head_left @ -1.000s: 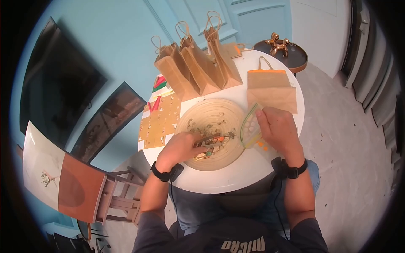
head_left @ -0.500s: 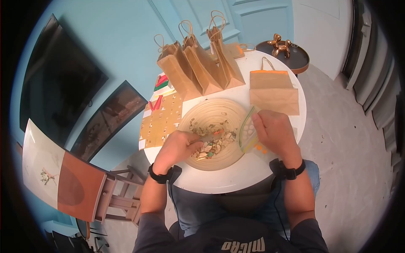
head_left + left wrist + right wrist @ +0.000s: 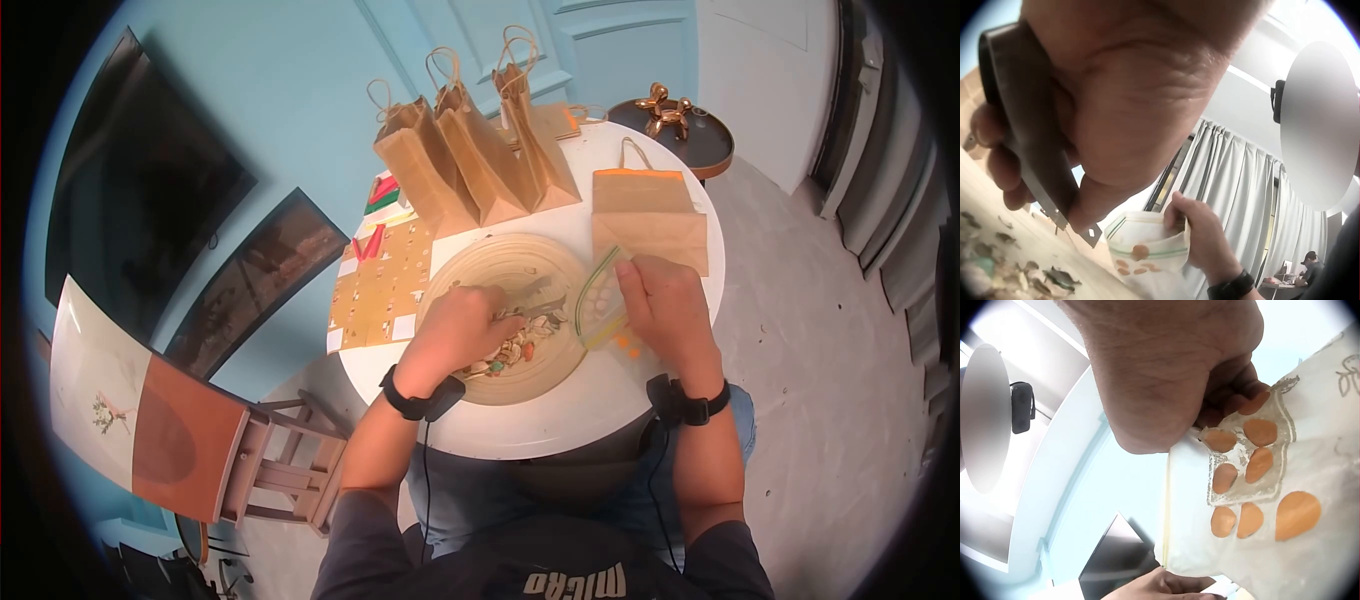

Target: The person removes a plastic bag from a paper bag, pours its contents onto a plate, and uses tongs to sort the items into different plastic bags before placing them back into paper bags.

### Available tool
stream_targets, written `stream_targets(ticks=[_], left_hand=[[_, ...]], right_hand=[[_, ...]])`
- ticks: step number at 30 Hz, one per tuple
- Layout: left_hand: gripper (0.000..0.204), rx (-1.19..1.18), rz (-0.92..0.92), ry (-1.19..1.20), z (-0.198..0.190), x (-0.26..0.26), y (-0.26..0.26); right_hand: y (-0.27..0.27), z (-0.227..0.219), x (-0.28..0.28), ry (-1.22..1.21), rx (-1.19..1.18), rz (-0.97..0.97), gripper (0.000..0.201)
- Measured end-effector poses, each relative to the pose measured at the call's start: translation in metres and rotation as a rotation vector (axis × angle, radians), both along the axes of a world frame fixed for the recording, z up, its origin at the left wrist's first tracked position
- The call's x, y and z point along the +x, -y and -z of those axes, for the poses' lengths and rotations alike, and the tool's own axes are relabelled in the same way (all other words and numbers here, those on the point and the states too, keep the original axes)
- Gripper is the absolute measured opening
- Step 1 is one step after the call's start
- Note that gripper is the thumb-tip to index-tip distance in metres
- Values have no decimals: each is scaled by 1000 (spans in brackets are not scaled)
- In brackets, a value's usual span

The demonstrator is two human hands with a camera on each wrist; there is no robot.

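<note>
My left hand (image 3: 462, 335) grips metal tongs (image 3: 1025, 106), a folded flat strip whose two notched tips stand slightly apart in the left wrist view. It hovers over a round woven-looking plate (image 3: 562, 372), the tongs' tips pointing toward the bag. Dried, mixed-colour flakes (image 3: 512, 352) lie scattered in the plate, partly hidden by the hand. My right hand (image 3: 668, 308) pinches the top edge of a clear zip bag (image 3: 600, 305) at the plate's right side. Orange dots (image 3: 1260, 464) mark the bag, and its mouth gapes in the left wrist view.
Three brown paper bags (image 3: 480, 160) with handles stand behind the plate. Another paper bag (image 3: 650, 225) lies flat at the right. Patterned paper (image 3: 380, 290) covers the table's left side, with red pieces (image 3: 370, 243) on it. A small dark side table (image 3: 705, 140) stands beyond.
The left hand first drew back slightly low over the flakes, then rose and shifted right toward the bag with the tongs. The right hand and bag have barely moved.
</note>
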State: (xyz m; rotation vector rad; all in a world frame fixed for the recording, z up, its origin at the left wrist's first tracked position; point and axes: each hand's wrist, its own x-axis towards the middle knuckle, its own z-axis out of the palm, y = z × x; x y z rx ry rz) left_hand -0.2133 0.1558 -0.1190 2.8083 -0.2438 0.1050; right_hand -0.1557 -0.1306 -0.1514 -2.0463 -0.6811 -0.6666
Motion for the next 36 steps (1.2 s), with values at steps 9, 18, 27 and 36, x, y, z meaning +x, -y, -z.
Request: stream_targets(ticks=[9,18,27,36], left_hand=[[36,53,0,-23,22,-7,-6],[39,-15,-147,-185,-10,-34,-29],[38,100,-104,-99,11,-43,-32],[30,82,-130,-72,20,-39,-41]], right_hand=[[1,1,1,21,-8,-19,38],[2,1,-1,28,-31,-16,38],[-1,3,0,22,-41,-18,38],[-2,2,0,11,-55,-22,39]])
